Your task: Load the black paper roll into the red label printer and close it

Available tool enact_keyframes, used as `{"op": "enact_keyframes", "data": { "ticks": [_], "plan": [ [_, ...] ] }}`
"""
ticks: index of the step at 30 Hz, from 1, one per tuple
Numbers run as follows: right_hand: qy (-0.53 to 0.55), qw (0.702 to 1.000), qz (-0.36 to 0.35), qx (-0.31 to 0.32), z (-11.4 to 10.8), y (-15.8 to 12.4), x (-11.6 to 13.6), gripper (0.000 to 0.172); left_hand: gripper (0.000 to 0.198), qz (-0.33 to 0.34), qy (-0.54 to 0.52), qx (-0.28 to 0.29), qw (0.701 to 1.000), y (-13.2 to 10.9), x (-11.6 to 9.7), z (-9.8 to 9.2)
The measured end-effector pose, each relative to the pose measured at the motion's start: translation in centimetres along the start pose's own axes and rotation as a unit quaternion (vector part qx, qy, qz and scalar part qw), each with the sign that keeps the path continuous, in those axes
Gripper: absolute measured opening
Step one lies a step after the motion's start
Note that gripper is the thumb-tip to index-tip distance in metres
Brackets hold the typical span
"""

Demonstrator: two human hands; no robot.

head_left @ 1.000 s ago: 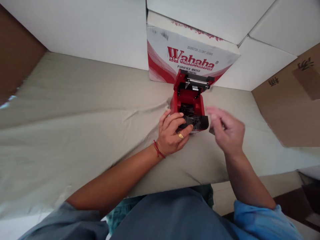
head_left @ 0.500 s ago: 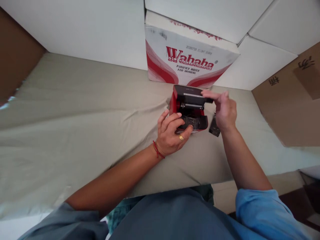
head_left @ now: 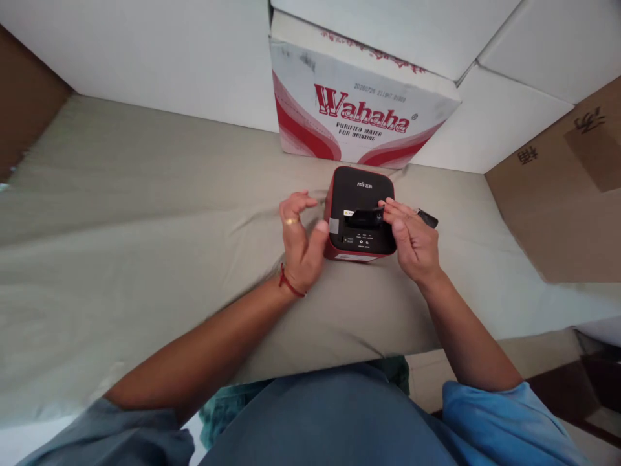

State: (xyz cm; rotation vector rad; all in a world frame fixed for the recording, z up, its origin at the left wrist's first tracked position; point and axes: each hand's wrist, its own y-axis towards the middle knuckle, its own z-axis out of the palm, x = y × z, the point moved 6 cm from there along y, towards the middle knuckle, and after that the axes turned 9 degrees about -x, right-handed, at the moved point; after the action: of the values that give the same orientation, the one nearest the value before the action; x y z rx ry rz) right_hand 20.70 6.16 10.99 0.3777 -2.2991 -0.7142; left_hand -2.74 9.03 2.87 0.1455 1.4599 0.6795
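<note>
A small red device with a black lid (head_left: 361,213) stands on the beige cloth-covered table (head_left: 145,213), its lid down flat. My left hand (head_left: 299,239) rests against the device's left side, fingers apart and curled, thumb touching the red wall. My right hand (head_left: 411,241) is on the right side, its fingertips on the slot in the middle of the black lid. A small black piece (head_left: 427,218) lies on the cloth just beyond my right hand.
A white and red "Wahaha" carton (head_left: 359,103) stands right behind the device. White boxes line the back wall (head_left: 169,58). A brown cardboard box (head_left: 557,194) sits at the right. The table's near edge runs just before my torso.
The device's lid went from standing open to fully down under my right hand. My left hand came out of the front opening and moved to the left side.
</note>
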Motion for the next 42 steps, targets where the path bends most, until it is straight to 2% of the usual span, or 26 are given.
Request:
{"op": "enact_keyframes", "data": {
  "ticks": [1,3,6,9,13,16,21,26,32,34,37,40,42],
  "plan": [
    [0.018,1.000,0.000,-0.013,0.1,-0.1,-0.1,0.050,0.051,-0.072,-0.030,-0.011,0.997,0.3,1.2,0.1],
    [0.052,0.998,0.016,-0.032,0.2,-0.4,-0.2,0.049,0.057,-0.181,-0.103,0.021,0.978,0.3,3.0,1.1],
    [0.112,0.990,0.067,-0.049,0.1,-1.1,0.2,0.055,0.065,-0.241,-0.198,0.092,0.946,-0.1,3.7,2.5],
    [0.132,0.989,0.049,-0.048,-0.4,-1.8,2.1,0.055,0.064,-0.255,-0.253,0.106,0.927,-0.2,3.4,2.7],
    [0.060,0.995,-0.084,-0.017,-0.6,-3.0,5.0,0.045,0.065,-0.257,-0.274,0.104,0.921,-0.1,3.1,2.5],
    [0.009,0.989,-0.138,-0.043,-0.4,-4.0,5.5,0.037,0.065,-0.263,-0.265,0.105,0.922,0.0,3.3,2.5],
    [-0.013,0.984,-0.164,-0.067,0.1,-4.8,5.3,0.036,0.058,-0.274,-0.258,0.099,0.921,0.4,3.1,2.4],
    [0.018,0.980,-0.184,-0.078,0.1,-4.3,5.9,0.033,0.052,-0.290,-0.258,0.072,0.919,0.6,2.6,2.1],
    [-0.004,0.975,-0.206,-0.079,0.0,-3.8,6.8,0.025,0.048,-0.280,-0.280,0.067,0.916,0.1,3.0,2.7],
    [-0.012,0.982,-0.179,-0.061,-0.2,-3.0,7.1,0.023,0.043,-0.269,-0.279,0.058,0.920,-0.1,3.4,2.8],
    [-0.036,0.996,-0.084,-0.011,-0.5,-0.5,7.1,0.028,0.046,-0.257,-0.281,0.055,0.923,-0.2,3.7,3.1],
    [-0.109,0.987,0.008,0.122,0.6,2.8,6.2,0.033,0.052,-0.256,-0.285,0.056,0.922,-0.2,4.1,3.2],
    [-0.192,0.953,0.048,0.229,2.0,4.8,5.3,0.036,0.054,-0.255,-0.286,0.057,0.922,-0.1,4.4,3.2]
  ]
}}
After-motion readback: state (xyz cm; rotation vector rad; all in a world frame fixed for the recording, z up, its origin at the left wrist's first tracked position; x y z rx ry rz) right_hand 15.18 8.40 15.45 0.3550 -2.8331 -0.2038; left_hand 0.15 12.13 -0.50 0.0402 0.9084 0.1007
